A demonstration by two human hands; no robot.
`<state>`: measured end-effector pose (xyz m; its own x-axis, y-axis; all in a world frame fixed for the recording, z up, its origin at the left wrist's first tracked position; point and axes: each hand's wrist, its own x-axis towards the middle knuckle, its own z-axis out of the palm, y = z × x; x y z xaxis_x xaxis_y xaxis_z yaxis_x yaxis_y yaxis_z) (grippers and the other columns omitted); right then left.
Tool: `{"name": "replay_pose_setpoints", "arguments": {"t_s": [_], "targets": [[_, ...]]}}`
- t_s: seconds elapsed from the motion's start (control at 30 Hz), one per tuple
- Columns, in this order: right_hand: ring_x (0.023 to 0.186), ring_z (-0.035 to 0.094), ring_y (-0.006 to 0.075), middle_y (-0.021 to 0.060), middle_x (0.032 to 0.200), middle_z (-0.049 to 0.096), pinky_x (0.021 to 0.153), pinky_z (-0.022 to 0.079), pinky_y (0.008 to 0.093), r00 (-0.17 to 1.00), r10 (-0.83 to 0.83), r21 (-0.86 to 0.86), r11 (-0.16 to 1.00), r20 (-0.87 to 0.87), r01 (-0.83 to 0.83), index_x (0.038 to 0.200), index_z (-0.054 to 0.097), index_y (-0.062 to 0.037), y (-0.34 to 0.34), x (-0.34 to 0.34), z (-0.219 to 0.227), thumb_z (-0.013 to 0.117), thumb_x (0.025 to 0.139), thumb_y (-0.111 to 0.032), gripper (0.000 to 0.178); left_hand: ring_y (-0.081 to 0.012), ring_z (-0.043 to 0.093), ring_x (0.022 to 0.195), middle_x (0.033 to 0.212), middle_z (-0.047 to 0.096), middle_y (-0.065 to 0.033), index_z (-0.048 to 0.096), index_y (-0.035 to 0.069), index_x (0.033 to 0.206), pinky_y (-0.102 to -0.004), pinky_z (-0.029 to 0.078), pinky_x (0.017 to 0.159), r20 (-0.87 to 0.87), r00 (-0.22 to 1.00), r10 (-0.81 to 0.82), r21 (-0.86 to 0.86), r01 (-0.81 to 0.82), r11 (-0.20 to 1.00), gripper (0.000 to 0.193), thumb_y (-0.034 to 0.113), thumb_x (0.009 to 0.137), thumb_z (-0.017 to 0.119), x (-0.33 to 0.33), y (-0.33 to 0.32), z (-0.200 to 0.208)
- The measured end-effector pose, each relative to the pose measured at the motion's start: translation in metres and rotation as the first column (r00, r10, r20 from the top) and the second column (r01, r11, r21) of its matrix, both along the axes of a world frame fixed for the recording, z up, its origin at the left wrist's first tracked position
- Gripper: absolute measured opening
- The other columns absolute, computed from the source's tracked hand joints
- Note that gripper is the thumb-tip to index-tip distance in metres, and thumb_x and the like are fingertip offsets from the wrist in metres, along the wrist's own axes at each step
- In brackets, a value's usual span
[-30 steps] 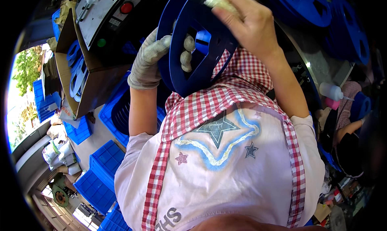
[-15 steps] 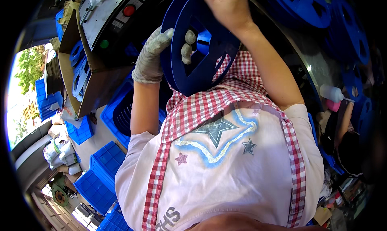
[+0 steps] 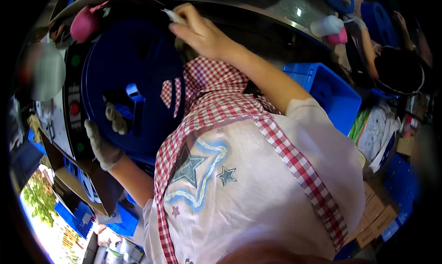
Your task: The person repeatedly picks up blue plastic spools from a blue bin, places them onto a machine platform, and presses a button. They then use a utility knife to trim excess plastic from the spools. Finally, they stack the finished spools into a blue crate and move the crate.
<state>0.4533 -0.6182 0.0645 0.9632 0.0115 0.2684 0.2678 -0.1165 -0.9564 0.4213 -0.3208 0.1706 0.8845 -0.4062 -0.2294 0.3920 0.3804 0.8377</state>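
Observation:
My left hand (image 3: 103,146), in a pale glove, grips a large dark blue plastic reel (image 3: 113,52) by its lower left side. The thumb lies outside the rim, and the other fingers show through a cut-out in the reel's face. Upright in front of my apron, the reel partly covers the checked cloth. Just right of its upper edge is my bare right hand (image 3: 205,36), closed on a small white tool with a narrow tip (image 3: 174,16). The tool's kind is unclear, and its tip stands apart from the reel.
A control panel with a red button (image 3: 74,109) is left of the reel. Below it, a cardboard box (image 3: 69,183) holds blue reels. A pink object (image 3: 84,25) is at upper left. At right are a blue crate (image 3: 338,96) and a co-worker's hand near a white bottle (image 3: 326,26).
The view has turned, and the reel now appears lower and farther left. My right hand has come away from the reel's top and now shows a small white tool. My left hand keeps its grip.

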Motion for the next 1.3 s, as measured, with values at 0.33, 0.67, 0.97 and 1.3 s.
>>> {"name": "replay_pose_setpoints", "arguments": {"t_s": [0.33,0.67,0.97,1.3], "targets": [[0.060,0.051,0.0067,-0.0002,0.074,0.053,0.047,0.038,0.0197,0.413,-0.296,0.088,0.715,-0.861,0.694,0.107,0.060,-0.0069,-0.152,-0.141,-0.225,0.040,0.098,-0.027,0.030,-0.0131,0.057,0.068,0.093,0.062,-0.0107,0.050,-0.001,0.124,-0.0211,0.048,0.058,0.025,0.983,0.180,0.401,-0.174,0.899,0.043,0.025,0.090,0.058,0.003,-0.019,0.027],[0.085,0.062,0.0188,0.0116,0.101,0.061,0.071,0.052,0.0283,0.458,-0.241,0.213,0.643,-0.856,0.736,0.127,0.047,-0.0001,-0.163,-0.142,-0.256,0.054,0.090,-0.003,0.038,-0.0183,0.060,0.095,0.118,0.060,-0.0111,0.048,0.002,0.129,-0.0292,0.052,0.077,-0.072,0.967,0.244,0.489,-0.179,0.854,0.041,0.024,0.095,0.051,0.025,0.036,0.021],[0.080,0.062,0.0169,0.0089,0.097,0.062,0.064,0.051,0.0265,0.426,-0.185,0.249,0.584,-0.886,0.772,0.125,0.052,-0.0017,-0.139,-0.152,-0.264,0.058,0.090,-0.009,0.036,-0.0183,0.056,0.108,0.122,0.056,-0.0104,0.050,0.002,0.127,-0.0281,0.044,0.093,0.021,0.979,0.204,0.507,-0.187,0.841,0.038,0.009,0.090,0.057,0.014,0.064,0.001],[0.058,0.050,0.0083,0.0020,0.083,0.060,0.047,0.040,0.0202,0.417,-0.197,0.186,0.675,-0.887,0.714,0.122,0.057,-0.0052,-0.144,-0.132,-0.280,0.059,0.089,-0.011,0.034,-0.0114,0.062,0.078,0.092,0.066,-0.0055,0.062,0.003,0.105,-0.0207,0.050,0.068,0.028,0.943,0.332,0.611,-0.279,0.741,0.038,0.036,0.087,0.064,-0.027,0.045,-0.006]]}}
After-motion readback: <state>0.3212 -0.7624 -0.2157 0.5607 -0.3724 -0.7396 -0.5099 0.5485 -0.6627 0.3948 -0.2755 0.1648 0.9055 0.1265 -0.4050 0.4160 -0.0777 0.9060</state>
